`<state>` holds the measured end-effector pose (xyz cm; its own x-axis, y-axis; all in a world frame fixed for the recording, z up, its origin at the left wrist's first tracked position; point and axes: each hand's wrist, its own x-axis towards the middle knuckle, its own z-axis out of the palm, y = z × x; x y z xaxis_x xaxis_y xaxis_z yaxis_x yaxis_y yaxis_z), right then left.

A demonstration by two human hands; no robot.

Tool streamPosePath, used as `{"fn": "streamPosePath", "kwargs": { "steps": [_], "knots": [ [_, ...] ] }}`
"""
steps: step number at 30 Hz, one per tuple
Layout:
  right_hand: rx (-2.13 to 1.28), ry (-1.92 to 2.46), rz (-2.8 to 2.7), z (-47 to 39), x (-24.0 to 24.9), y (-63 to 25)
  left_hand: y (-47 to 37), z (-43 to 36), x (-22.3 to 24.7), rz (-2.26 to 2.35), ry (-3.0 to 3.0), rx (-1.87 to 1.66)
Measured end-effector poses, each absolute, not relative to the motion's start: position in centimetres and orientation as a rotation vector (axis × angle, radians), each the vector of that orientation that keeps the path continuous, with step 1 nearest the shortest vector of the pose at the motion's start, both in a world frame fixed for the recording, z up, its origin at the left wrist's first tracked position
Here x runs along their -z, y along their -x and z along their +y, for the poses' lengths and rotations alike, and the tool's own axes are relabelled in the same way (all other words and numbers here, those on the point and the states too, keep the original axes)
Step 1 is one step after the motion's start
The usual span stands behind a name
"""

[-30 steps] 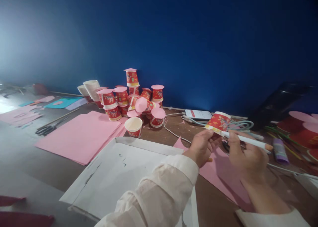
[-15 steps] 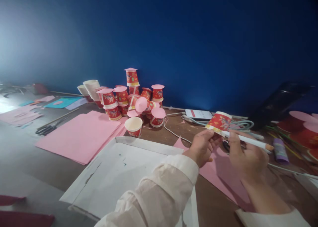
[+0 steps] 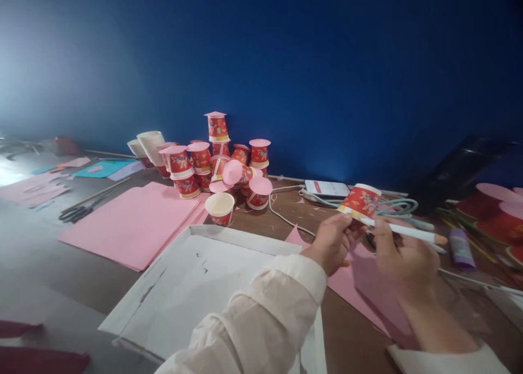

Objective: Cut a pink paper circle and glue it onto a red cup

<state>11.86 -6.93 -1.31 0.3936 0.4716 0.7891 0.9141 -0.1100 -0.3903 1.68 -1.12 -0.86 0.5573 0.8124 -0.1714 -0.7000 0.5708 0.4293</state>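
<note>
My left hand [image 3: 333, 243] pinches the lower edge of a red printed paper cup [image 3: 362, 201], lifted and tilted with its pale bottom upward. Between the fingers and thumb of my right hand [image 3: 408, 265] is a white marker [image 3: 411, 232] with an orange end pointing right. The marker's tip meets the cup near its yellow-white edge; I cannot tell whether it touches. Both hands are above pink paper [image 3: 368, 287] on the brown table. Part of the left fingers is hidden behind the cup and hand.
A white shallow box lid [image 3: 175, 297] lies in front. Stacked red cups topped with pink discs [image 3: 200, 158] stand by the blue wall, near an upright cup [image 3: 220, 207]. Pink sheets [image 3: 134, 221], scissors [image 3: 77, 211], a phone [image 3: 327, 188], cables [image 3: 398, 205] and a purple tube [image 3: 462, 248] lie around.
My right hand and the marker have shifted slightly, the marker's orange end a little left and down. The cup and my left hand stay nearly still.
</note>
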Motion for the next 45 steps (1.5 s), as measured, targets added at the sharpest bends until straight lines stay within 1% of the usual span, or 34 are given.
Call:
{"fn": "streamPosePath", "kwargs": {
  "steps": [10,21,32,36,45],
  "knots": [
    [0.564,1.739,-1.244,-7.08,1.15,-11.77,-1.62,-1.29,0.80,0.365,-0.364,-0.930],
    [0.629,1.700,-1.287,-7.04,0.68,-11.74,-1.58,-1.37,1.05,0.399,-0.449,-0.918],
    [0.596,1.756,-1.181,-7.06,0.98,-11.78,-1.91,-1.14,1.37,0.371,-0.447,-0.914],
    [0.576,1.757,-1.221,-7.09,0.77,-11.72,-1.96,-1.06,1.50,0.383,-0.447,-0.916],
    [0.688,1.719,-1.176,-6.61,1.17,-12.58,-1.64,-1.03,0.71,0.409,-0.339,-0.889]
  ]
}}
